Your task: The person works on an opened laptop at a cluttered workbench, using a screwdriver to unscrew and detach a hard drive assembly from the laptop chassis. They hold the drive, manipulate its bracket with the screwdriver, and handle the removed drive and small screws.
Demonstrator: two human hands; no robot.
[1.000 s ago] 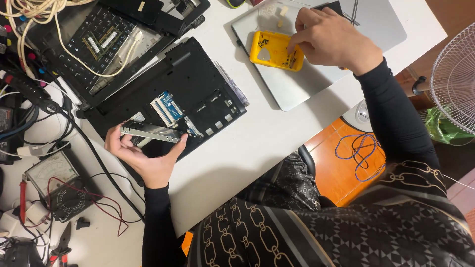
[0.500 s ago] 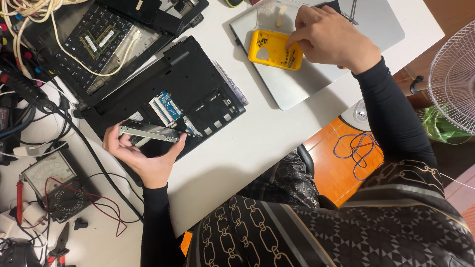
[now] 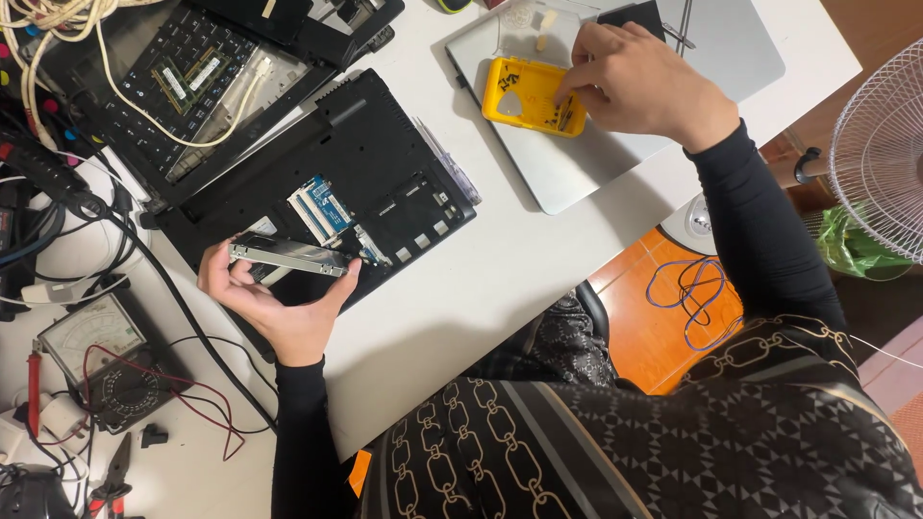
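My left hand (image 3: 279,308) grips a flat metal drive (image 3: 286,256) by its edges, just above the near corner of an upturned black laptop base (image 3: 365,144) whose bay lies uncovered with blue boards showing. My right hand (image 3: 639,82) reaches into a yellow tool case (image 3: 519,96) that lies on a closed silver laptop (image 3: 711,58). Its fingertips pinch at something small in the case; what it is cannot be made out.
A second dismantled black laptop (image 3: 192,67) with pale cables lies at the far left. An analog multimeter (image 3: 96,351) with red leads and pliers (image 3: 115,471) sit near left. A white fan (image 3: 880,154) stands right of the white table (image 3: 500,279).
My right hand has settled lower into the yellow case. The left hand keeps the drive at much the same spot.
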